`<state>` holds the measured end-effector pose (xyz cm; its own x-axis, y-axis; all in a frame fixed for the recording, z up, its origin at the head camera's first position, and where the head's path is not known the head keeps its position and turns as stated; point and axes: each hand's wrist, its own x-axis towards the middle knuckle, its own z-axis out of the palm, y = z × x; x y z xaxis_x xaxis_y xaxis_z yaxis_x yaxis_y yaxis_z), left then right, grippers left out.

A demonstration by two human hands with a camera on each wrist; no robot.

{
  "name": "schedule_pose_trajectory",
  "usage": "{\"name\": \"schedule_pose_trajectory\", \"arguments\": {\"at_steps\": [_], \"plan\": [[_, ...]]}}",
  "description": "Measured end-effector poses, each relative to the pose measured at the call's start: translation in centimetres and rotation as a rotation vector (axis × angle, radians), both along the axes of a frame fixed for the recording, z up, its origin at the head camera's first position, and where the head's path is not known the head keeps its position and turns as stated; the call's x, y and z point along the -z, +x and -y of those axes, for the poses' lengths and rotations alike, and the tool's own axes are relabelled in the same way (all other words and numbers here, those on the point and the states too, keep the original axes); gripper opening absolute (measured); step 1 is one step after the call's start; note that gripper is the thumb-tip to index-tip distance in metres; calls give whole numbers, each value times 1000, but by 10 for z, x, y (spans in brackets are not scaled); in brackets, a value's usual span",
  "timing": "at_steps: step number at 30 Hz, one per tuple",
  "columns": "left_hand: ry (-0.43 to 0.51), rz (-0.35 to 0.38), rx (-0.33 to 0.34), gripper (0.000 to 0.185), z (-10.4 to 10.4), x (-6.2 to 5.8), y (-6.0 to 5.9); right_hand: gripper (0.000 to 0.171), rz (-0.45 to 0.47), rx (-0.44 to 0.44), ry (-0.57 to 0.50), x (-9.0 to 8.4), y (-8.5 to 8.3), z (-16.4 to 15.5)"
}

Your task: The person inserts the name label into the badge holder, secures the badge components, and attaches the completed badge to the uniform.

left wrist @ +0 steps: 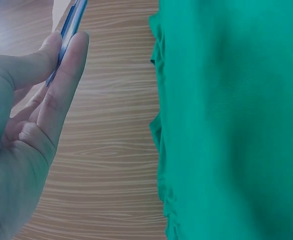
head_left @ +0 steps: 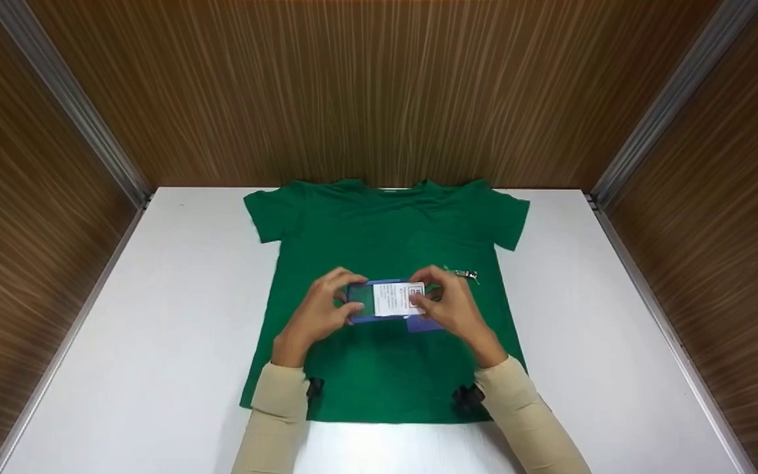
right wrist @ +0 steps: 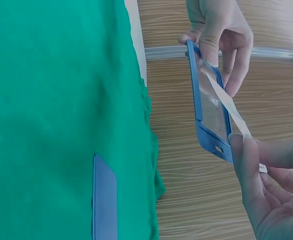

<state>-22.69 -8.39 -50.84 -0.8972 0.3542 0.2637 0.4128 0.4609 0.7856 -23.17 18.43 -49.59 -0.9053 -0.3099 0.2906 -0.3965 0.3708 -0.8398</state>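
Observation:
A green T-shirt (head_left: 385, 355) lies flat on the white table (head_left: 155, 368), neck away from me. Above its middle my left hand (head_left: 339, 296) pinches the left end of a blue badge holder (head_left: 369, 303) with a clear window. In the left wrist view its edge (left wrist: 71, 25) sits between thumb and fingers. My right hand (head_left: 433, 293) pinches a white card (head_left: 397, 298) at the holder's other end. In the right wrist view the card (right wrist: 231, 112) stands at an angle, partly inside the holder (right wrist: 209, 107).
A blue strap (head_left: 422, 324) lies on the shirt under my right hand, also visible in the right wrist view as a blue strip (right wrist: 105, 200). A small metal clip (head_left: 466, 274) rests on the shirt to the right. Wood-grain walls (head_left: 379, 92) enclose the table on three sides.

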Motion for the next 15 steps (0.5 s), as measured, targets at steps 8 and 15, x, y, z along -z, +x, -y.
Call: {"name": "schedule_pose_trajectory", "arguments": {"at_steps": [8, 15], "plan": [[6, 15, 0, 36, -2, 0, 1, 20, 9, -1, 5, 1, 3, 6], [12, 25, 16, 36, -4, -1, 1, 18, -37, -11, 6, 3, 5, 11]]}}
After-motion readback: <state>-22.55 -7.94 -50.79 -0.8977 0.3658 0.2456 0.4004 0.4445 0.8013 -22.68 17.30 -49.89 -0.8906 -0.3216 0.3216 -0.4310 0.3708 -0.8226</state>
